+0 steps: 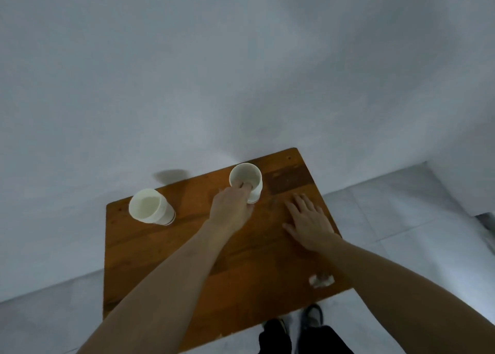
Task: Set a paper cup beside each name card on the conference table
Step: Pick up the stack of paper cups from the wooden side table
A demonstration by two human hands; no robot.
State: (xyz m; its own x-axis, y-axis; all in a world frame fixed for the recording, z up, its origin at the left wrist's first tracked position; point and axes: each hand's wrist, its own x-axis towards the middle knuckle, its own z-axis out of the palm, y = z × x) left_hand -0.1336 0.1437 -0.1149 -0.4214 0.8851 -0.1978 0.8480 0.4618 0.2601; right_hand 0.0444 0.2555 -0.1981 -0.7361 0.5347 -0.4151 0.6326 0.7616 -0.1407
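Note:
Two white paper cups stand upright on a small brown wooden table (219, 268). One paper cup (247, 175) is near the table's far edge, and it may be a short stack. My left hand (232, 210) grips its near rim, fingertips hooked inside. The other paper cup (150, 206) stands free at the far left corner. My right hand (309, 219) lies flat on the tabletop to the right of the gripped cup, fingers spread and empty. No name card is in view.
A white wall rises directly behind the table. Pale floor tiles surround it. A small whitish scrap or chip (321, 280) marks the table's near right edge. My dark trousers and shoes (305, 332) show below the near edge.

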